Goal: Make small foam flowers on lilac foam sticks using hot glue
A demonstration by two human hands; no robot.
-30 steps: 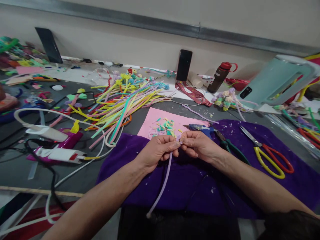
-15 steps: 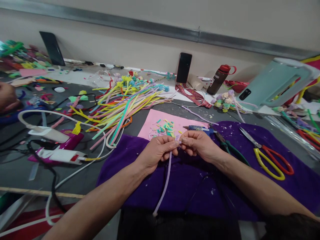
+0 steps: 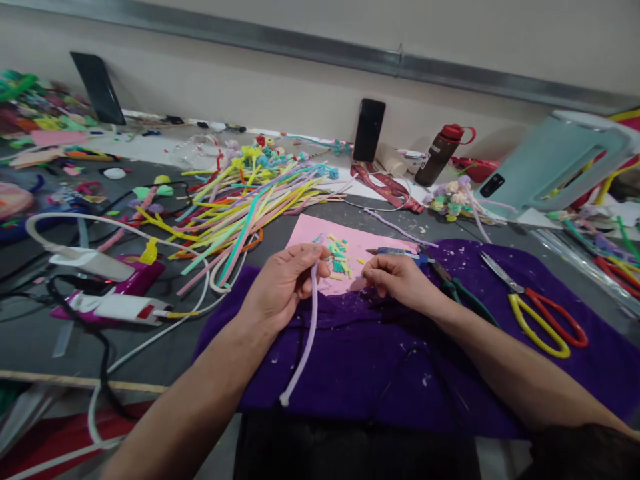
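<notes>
Between the thumb and fingers of my left hand [image 3: 287, 277] is a pale lilac pipe cleaner [image 3: 311, 327], its long end hanging down over the purple cloth [image 3: 345, 373]. My right hand [image 3: 393, 277] is apart from it, fingers pinched together just off the edge of the pink sheet [image 3: 300, 233]. Whether anything small sits in that pinch I cannot see. Short cut pieces [image 3: 340, 257] in yellow, green and white lie on the sheet. Beside my right hand are a blue glue gun [image 3: 400, 252] and green-handled pliers [image 3: 463, 293].
Scissors [image 3: 533, 303] with red and yellow handles lie open at right. Bundled pipe cleaners [image 3: 260, 207] spread out at centre left. Power plugs and a white cable [image 3: 125, 217] cover the left. A phone [image 3: 369, 130], a brown bottle [image 3: 440, 157] and a teal kettle [image 3: 555, 163] stand behind.
My hands have come apart. My left hand moved left and up with the pipe cleaner, while my right hand stayed nearly in place, no longer touching it. The other person's hand at far left has mostly withdrawn.
</notes>
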